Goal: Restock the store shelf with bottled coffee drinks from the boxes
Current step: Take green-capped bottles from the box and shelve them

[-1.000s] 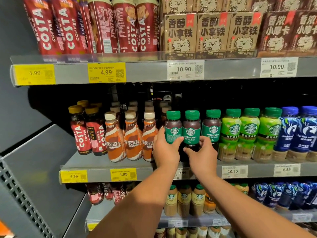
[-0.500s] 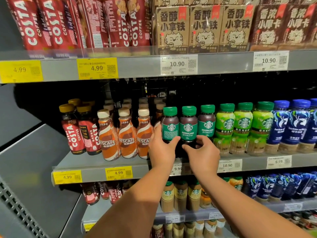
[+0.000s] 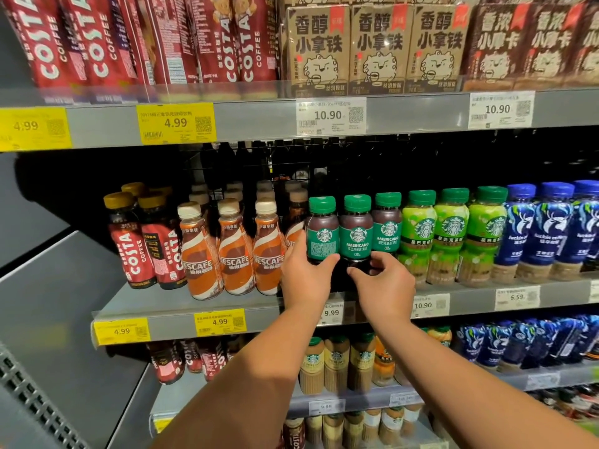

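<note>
Middle shelf (image 3: pixel 162 307): left hand (image 3: pixel 304 280) grips the leftmost Starbucks Americano bottle (image 3: pixel 322 236); right hand (image 3: pixel 387 286) pinches the base of the next Americano bottle (image 3: pixel 356 238). Nescafe bottles (image 3: pixel 235 254) stand just left.

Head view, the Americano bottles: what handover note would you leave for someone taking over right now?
Left hand: grips the left Americano bottle, thumb across its front.
Right hand: holds the middle Americano bottle low down.
Things: both bottles stand upright at the front of the middle shelf. A third Americano bottle stands beside them, untouched. No boxes in view.
Done: three Americanos in the front row, between the Nescafe bottles and the green Starbucks bottles.
Left: the left bottle's label faces sideways, so probably turn it forward, let go, then fetch more stock.
</note>
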Available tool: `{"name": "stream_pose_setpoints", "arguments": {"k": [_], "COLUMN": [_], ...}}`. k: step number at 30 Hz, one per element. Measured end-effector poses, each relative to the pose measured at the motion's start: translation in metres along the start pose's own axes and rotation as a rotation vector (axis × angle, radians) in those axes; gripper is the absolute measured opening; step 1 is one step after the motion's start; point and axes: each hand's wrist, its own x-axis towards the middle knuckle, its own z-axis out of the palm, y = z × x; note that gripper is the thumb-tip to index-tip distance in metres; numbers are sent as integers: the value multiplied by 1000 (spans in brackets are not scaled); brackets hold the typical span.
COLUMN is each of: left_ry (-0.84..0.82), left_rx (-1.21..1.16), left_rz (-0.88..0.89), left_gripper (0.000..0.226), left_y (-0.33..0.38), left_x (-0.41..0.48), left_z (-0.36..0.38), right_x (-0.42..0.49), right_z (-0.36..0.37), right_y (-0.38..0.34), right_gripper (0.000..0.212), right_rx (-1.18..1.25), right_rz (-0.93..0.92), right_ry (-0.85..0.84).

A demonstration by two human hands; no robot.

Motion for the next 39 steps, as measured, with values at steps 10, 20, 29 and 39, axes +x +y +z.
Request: {"name": "stream_pose_setpoints", "arguments": {"k": [10,20,29,39], "left_ry": [-100,-271,-492,-418], "left_rx": [74,594,1062,1151], "left_rz": [16,182,271,91], "left_gripper": [57,38,29,33], "left_y": [-4,26,57,81], "left_x": [-1,-11,-51,-152], "left_z": [-6,-61,-112,-136], "right_x": [1,-17,-60,-127], "right_z": [-1,-47,-82,-126], "right_y": [-1,-35,-76,-63], "right_gripper": [34,26,30,23], "right_rx": [-82,-599,-1018,-996], "right_rz": [-22,-190,-266,-450], "right_ry": [5,-176,-469,-596]}}
